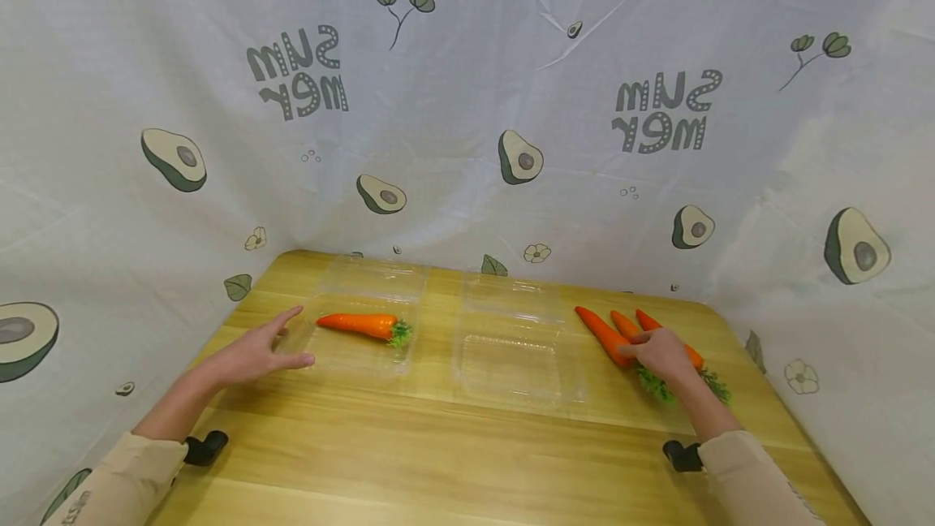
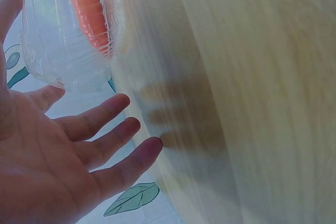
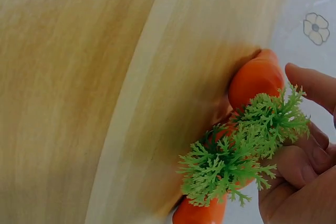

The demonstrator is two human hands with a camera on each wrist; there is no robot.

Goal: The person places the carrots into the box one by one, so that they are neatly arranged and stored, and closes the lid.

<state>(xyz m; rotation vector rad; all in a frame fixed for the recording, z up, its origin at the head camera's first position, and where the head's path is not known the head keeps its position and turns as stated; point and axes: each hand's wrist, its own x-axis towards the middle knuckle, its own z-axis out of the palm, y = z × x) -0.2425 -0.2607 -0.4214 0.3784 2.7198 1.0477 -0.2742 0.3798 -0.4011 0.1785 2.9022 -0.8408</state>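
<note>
An orange carrot [image 1: 358,324] with a green leafy top lies in the left clear plastic container [image 1: 365,365]. My left hand [image 1: 257,353] is at that container's left side, thumb and fingers spread, holding nothing. The left wrist view shows its fingers extended beside the container [image 2: 68,72]. At the right, my right hand [image 1: 663,355] is over three carrots lying side by side. Its thumb reaches over the left carrot [image 1: 602,333]; the other fingers bend above the middle carrot [image 1: 623,325]. In the right wrist view, leafy tops [image 3: 226,171] partly hide the fingers.
A second clear container [image 1: 511,364] stands mid-table, its lid [image 1: 511,297] folded back. The right carrot [image 1: 652,320] lies partly under the right hand. A white curtain [image 1: 453,104] with avocado prints hangs behind the wooden table [image 1: 438,461].
</note>
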